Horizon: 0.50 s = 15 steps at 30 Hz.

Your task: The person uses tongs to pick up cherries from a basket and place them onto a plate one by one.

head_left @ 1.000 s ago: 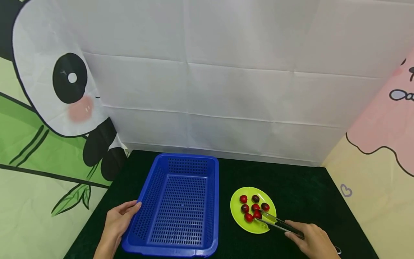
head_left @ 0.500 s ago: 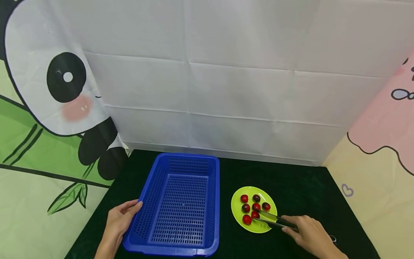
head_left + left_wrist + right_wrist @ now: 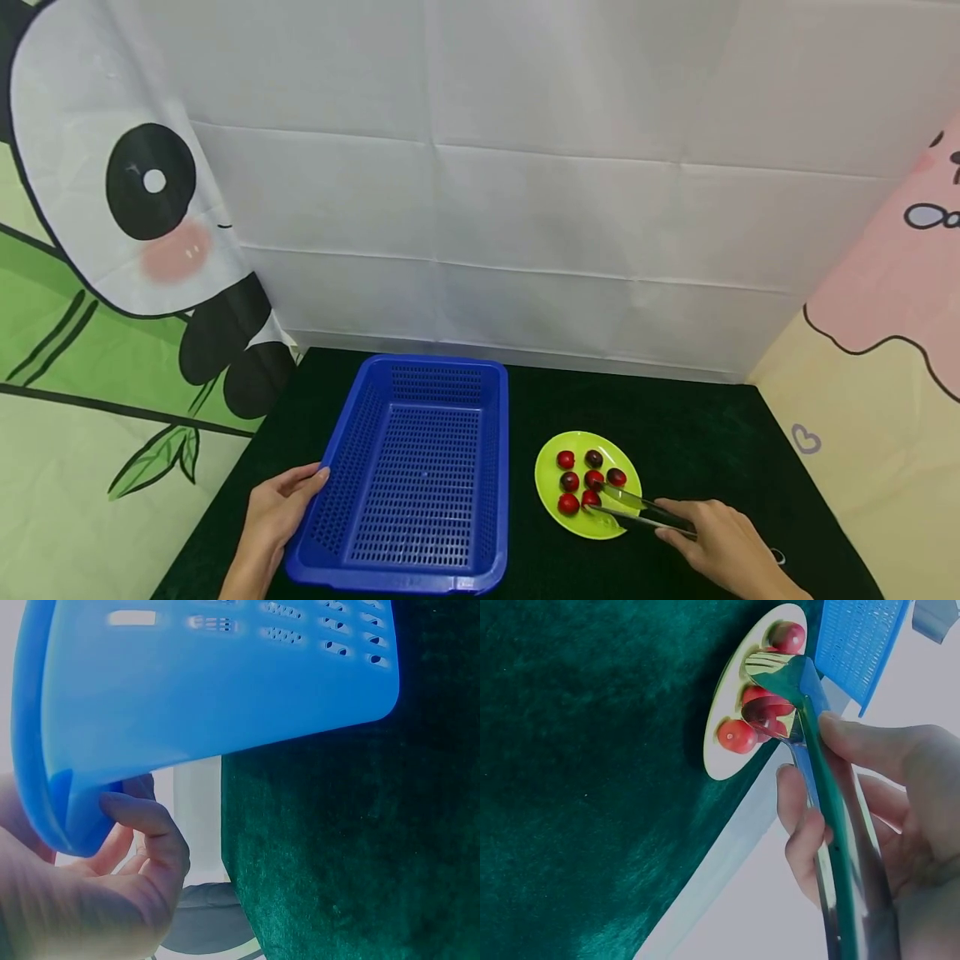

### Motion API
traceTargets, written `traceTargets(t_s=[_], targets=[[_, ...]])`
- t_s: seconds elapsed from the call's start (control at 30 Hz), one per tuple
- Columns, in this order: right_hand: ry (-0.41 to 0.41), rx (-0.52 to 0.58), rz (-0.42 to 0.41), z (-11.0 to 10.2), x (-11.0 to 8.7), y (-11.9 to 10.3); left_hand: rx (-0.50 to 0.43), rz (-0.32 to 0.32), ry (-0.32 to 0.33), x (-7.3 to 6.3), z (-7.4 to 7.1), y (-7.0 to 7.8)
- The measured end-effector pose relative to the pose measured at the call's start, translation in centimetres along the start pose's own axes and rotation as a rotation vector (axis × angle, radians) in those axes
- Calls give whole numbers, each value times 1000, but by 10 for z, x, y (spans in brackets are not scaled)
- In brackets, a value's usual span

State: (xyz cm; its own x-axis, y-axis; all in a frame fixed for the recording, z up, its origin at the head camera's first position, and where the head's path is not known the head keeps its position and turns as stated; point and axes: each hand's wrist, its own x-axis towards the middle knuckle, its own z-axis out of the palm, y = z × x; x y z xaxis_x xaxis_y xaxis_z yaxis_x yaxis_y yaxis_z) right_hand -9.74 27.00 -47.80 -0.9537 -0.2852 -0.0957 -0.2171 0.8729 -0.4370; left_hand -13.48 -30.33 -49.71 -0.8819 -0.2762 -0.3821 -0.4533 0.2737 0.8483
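Observation:
My left hand pinches the left rim of a blue perforated plastic basket; in the left wrist view, thumb and fingers curl round its rim. My right hand grips metal tongs over a yellow-green plate. Several small round fruits like cherry tomatoes, red and dark red, lie on this plate. The tongs' parted tips are about one red tomato near the plate's front; whether they squeeze it I cannot tell. Another red tomato sits just left of them. In the right wrist view the tongs' pronged tip shows.
The table wears a dark green cloth. A white sheet hangs behind it, with a panda print on the left and a pink figure on the right. The basket stands left of the plate, with a strip of cloth between them.
My right hand and the tongs have moved slightly left. The front tomatoes have shifted a little left on the plate, the leftmost one farther from the tongs. My left hand stays on the basket.

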Motion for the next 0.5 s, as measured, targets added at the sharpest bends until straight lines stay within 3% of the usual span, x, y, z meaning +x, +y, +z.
traceTargets(t_s=[0.23,0.5], targets=[[41,38,64,-1,-6,1,12,-21,0,1,0,-1],[165,42,155,6,-10,3,3,-3,-3,1,0,-1]])
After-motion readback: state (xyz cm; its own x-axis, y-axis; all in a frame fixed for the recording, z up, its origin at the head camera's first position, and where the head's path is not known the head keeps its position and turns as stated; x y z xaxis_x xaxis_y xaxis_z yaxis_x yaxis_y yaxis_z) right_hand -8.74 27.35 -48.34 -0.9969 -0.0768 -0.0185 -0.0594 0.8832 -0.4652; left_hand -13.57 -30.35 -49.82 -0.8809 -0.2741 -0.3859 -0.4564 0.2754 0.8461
